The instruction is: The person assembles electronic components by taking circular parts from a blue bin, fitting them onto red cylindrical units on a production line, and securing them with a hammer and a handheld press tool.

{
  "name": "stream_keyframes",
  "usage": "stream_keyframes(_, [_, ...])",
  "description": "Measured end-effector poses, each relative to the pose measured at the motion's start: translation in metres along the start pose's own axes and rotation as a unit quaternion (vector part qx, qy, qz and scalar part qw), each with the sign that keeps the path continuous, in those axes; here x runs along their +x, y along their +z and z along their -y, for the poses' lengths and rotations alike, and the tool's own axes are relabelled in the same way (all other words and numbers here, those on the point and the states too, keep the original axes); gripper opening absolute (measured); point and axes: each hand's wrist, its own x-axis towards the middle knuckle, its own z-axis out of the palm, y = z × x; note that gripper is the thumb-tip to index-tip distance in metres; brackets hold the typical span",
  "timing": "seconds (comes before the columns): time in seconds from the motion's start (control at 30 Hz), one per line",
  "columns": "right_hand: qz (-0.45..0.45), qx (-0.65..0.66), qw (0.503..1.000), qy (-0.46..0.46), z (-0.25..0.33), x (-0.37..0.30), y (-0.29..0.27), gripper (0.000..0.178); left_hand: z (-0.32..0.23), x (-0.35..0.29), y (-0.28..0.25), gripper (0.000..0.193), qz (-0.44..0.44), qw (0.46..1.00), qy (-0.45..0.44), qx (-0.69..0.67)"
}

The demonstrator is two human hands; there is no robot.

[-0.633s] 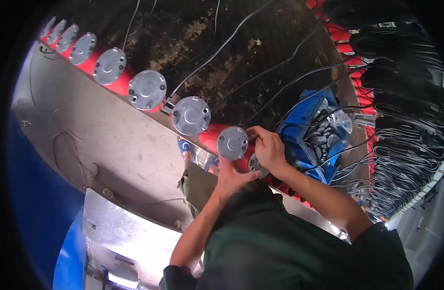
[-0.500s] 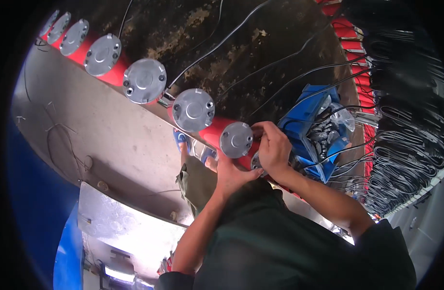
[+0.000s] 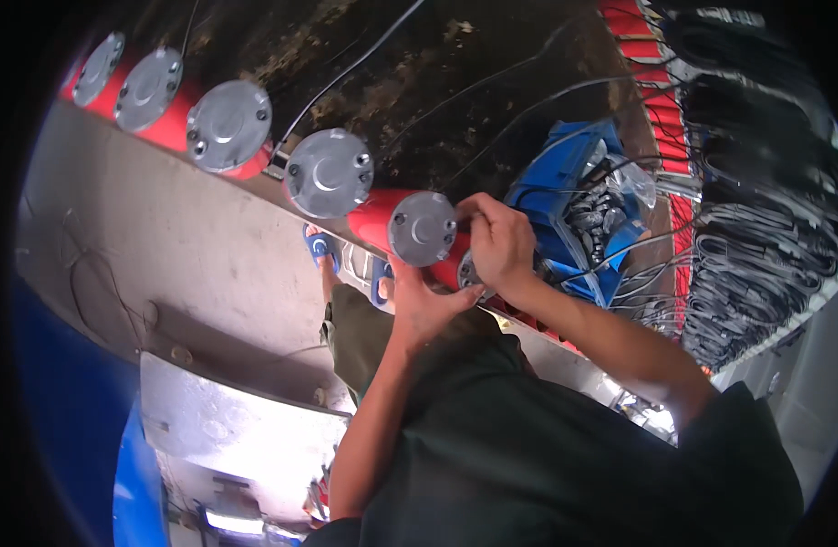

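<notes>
step: apparently two-handed work at red cylinder (image 3: 413, 230), left of blue bin (image 3: 547, 223) | left hand (image 3: 426, 305): half-spread against cylinder, grip unclear | right hand (image 3: 501, 244): fingers curled, contents hidden, can't tell | next: probably needs steady left, precise right fingertips

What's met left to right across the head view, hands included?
Blue surface at the left edge → blue sandals → left hand → right hand → blue bin → bundled dark cables.
</notes>
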Motion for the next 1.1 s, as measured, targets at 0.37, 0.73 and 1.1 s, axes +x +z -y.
stream_keyframes(0.37, [-0.062,0.460,0.876,0.129,-0.038,0.016,-0.025,0.019,-0.046,-0.024,-0.001,0.074,-0.015,0.970,0.005,0.242])
stream_keyframes(0.73, [-0.127,0.697,0.362,0.605,-0.189,0.100,-0.105,0.036,-0.035,-0.013,0.030,0.100,-0.047,0.914,0.273,0.296])
stream_keyframes(1.1, [-0.399,0.557,0.720,0.109,-0.242,0.062,-0.123,0.028,-0.024,-0.012,0.038,0.094,-0.076,0.929,0.262,0.250])
